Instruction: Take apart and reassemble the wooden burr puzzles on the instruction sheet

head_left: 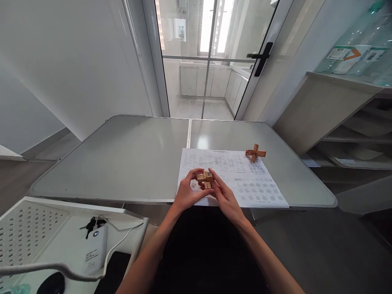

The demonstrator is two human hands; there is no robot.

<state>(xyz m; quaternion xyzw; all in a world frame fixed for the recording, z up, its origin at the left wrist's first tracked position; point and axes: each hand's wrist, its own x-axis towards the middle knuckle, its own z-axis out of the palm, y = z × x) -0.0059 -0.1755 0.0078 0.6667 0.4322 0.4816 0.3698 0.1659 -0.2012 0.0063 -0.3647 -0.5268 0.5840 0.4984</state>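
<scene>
Between my two hands is a small light-wood interlocking puzzle (208, 176), its blocks marked with dark characters. My left hand (187, 191) grips it from the left, thumb below and fingers above. From the right, my right hand (223, 192) closes its fingers on the same puzzle. It is held just over a large printed sheet (220, 163) with rows of small diagrams, near the table's front edge. A second wooden puzzle (255, 153), redder and cross-shaped, rests at the sheet's far right corner. Parts of the held puzzle are hidden by my fingers.
The grey folding table (131, 159) has a seam across its middle. At the lower left, a white cart (64, 224) carries a power bank (95, 249), keys, a cable and a dark phone. Shelves (339, 87) with plastic bottles stand right; a glass door (208, 59) is behind.
</scene>
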